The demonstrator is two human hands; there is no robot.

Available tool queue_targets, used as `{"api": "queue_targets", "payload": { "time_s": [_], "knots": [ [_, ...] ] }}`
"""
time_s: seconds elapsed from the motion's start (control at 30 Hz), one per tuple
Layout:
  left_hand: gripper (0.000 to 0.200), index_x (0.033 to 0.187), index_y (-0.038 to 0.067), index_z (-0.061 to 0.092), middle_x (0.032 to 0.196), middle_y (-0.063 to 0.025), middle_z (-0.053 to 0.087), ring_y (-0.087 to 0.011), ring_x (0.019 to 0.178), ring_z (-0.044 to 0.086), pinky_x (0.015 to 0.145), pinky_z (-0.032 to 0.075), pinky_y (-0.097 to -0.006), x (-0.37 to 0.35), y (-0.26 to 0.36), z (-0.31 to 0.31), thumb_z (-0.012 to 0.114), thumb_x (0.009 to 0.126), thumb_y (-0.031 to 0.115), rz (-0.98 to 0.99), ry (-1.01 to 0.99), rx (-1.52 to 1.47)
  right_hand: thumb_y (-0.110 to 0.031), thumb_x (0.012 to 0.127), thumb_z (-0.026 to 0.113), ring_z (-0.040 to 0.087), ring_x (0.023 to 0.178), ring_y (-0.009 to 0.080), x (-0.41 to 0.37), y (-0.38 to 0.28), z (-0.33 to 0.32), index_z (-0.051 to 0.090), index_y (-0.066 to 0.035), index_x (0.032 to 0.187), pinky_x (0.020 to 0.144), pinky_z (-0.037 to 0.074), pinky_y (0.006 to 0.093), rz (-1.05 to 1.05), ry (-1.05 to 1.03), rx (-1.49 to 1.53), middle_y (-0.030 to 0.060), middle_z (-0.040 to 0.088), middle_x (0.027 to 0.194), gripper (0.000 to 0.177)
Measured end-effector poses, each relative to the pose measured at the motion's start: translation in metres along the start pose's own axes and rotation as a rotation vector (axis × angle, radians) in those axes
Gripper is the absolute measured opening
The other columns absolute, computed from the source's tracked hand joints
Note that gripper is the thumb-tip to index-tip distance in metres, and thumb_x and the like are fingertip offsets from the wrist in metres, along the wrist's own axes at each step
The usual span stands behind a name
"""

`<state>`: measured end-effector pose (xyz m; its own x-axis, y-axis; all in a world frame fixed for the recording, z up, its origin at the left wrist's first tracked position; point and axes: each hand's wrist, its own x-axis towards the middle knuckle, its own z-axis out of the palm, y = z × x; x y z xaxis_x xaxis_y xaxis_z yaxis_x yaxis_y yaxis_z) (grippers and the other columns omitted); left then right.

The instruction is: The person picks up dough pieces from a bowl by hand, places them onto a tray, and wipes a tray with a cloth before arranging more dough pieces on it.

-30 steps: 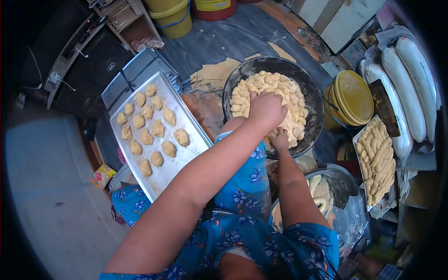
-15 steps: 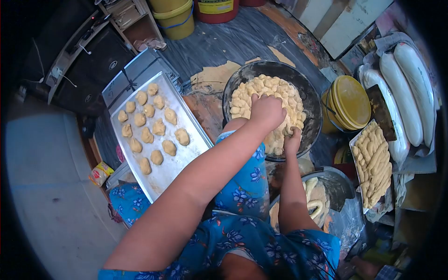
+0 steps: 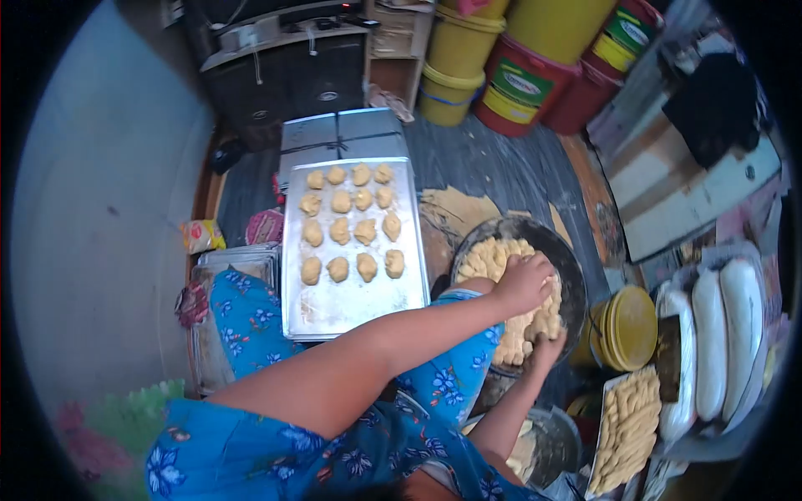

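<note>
1. Head view shows my left hand (image 3: 525,284) lying on top of the dough (image 3: 489,259) in the black bowl (image 3: 520,224). Its fingers curl down into the pile. I cannot tell if they pinch a piece or just rest there.
2. My right hand (image 3: 547,347) is at the near side of the pile, by the bowl's edge. Its fingers are tucked into the dough, so I cannot tell if they are shut on a piece.
3. The dough is a heap of small pieces that fills the bowl. The bowl sits just to the right of the tray (image 3: 355,305).
4. I think the job now is to pull one piece free. I would pinch softly so it keeps its shape.
5. I would take from the top, so the heap does not slide over the edge.
6. The tray has rows of lumps (image 3: 340,230) at its far end. I would start the next row nearer to me, with each piece apart from the others, so they do not stick.
7. My leg (image 3: 451,367) lies between bowl and tray, so I would lift well over it.
</note>
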<state>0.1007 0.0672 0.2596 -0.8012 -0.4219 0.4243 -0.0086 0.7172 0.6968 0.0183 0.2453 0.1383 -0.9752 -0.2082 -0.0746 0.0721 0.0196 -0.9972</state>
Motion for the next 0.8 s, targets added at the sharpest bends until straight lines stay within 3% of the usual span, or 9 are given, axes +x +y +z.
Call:
{"api": "queue_targets", "payload": {
  "time_s": [0.13,0.2,0.23,0.33,0.5,0.6,0.63,0.67,0.8],
  "knots": [
    [0.044,0.128,0.007,0.052,0.122,-0.0116,0.052,-0.0247,0.119,0.049,0.097,0.041,-0.0379,-0.046,-0.009,-0.055,0.060,0.092,0.031,-0.015,0.126,-0.543,0.005,0.066,0.051,0.056,0.114,0.0319,-0.062,-0.130,0.052,0.040,0.000,0.132,0.098,0.047,0.0445,-0.057,-0.439,0.628,0.0171,0.053,0.124,0.067],
    [0.051,0.137,0.008,0.044,0.130,-0.0091,0.050,-0.0196,0.120,0.048,0.097,0.043,-0.0348,-0.072,-0.011,-0.108,0.059,0.094,0.029,-0.339,-0.162,-1.025,0.002,0.066,0.053,0.056,0.115,0.0311,-0.097,-0.167,0.083,0.040,0.001,0.132,0.098,0.047,0.0432,0.015,-0.715,0.634,0.0169,0.054,0.125,0.067],
    [0.051,0.137,0.006,0.045,0.127,-0.0072,0.053,-0.0167,0.116,0.050,0.097,0.043,-0.0337,-0.086,-0.008,-0.143,0.060,0.093,0.027,-0.457,-0.232,-1.065,0.001,0.069,0.055,0.057,0.113,0.0296,-0.109,-0.168,0.104,0.040,0.000,0.132,0.095,0.048,0.0414,0.034,-0.783,0.605,0.0164,0.054,0.123,0.065],
    [0.040,0.124,0.000,0.054,0.110,-0.0055,0.062,-0.0135,0.104,0.056,0.091,0.046,-0.0296,-0.135,-0.015,-0.205,0.062,0.093,0.023,-0.400,-0.003,-0.870,0.001,0.071,0.055,0.058,0.109,0.0256,-0.150,-0.166,0.161,0.042,-0.001,0.128,0.091,0.049,0.0357,0.129,-0.942,0.509,0.0131,0.056,0.117,0.059],
    [0.026,0.109,-0.001,0.059,0.092,-0.0040,0.062,-0.0110,0.089,0.059,0.083,0.047,-0.0264,-0.227,-0.063,-0.249,0.066,0.088,0.013,-0.714,0.305,-0.809,0.007,0.072,0.051,0.062,0.098,0.0195,-0.201,-0.122,0.226,0.045,-0.002,0.123,0.077,0.053,0.0311,0.497,-1.100,0.323,0.0124,0.058,0.110,0.052],
    [0.025,0.107,-0.001,0.058,0.091,-0.0056,0.063,-0.0114,0.085,0.060,0.076,0.050,-0.0264,-0.270,-0.102,-0.248,0.066,0.088,0.012,-0.859,0.452,-0.774,0.006,0.074,0.050,0.063,0.099,0.0223,-0.207,-0.088,0.246,0.046,-0.003,0.122,0.084,0.053,0.0350,0.427,-1.069,0.014,0.0125,0.059,0.111,0.049],
    [0.023,0.106,-0.001,0.058,0.093,-0.0064,0.064,-0.0115,0.084,0.060,0.073,0.050,-0.0261,-0.280,-0.108,-0.244,0.065,0.089,0.012,-0.900,0.497,-0.764,0.001,0.078,0.056,0.064,0.086,0.0189,-0.203,-0.058,0.252,0.047,-0.002,0.121,0.070,0.054,0.0313,0.381,-1.035,-0.003,0.0117,0.061,0.101,0.044],
    [0.022,0.105,-0.002,0.058,0.095,-0.0071,0.064,-0.0115,0.082,0.060,0.071,0.051,-0.0258,-0.291,-0.115,-0.238,0.064,0.090,0.013,-0.947,0.539,-0.756,0.001,0.078,0.056,0.064,0.087,0.0188,-0.203,-0.036,0.255,0.047,-0.002,0.120,0.070,0.053,0.0313,0.353,-1.034,-0.029,0.0118,0.061,0.102,0.043],
    [0.038,0.121,-0.002,0.054,0.095,-0.0085,0.064,-0.0121,0.083,0.063,0.068,0.051,-0.0260,-0.322,-0.150,-0.205,0.065,0.089,0.015,-0.788,0.548,-0.334,0.004,0.077,0.057,0.063,0.089,0.0187,-0.208,-0.003,0.259,0.048,-0.002,0.117,0.071,0.053,0.0311,0.365,-1.039,-0.104,0.0118,0.061,0.101,0.042]
  ]
}}
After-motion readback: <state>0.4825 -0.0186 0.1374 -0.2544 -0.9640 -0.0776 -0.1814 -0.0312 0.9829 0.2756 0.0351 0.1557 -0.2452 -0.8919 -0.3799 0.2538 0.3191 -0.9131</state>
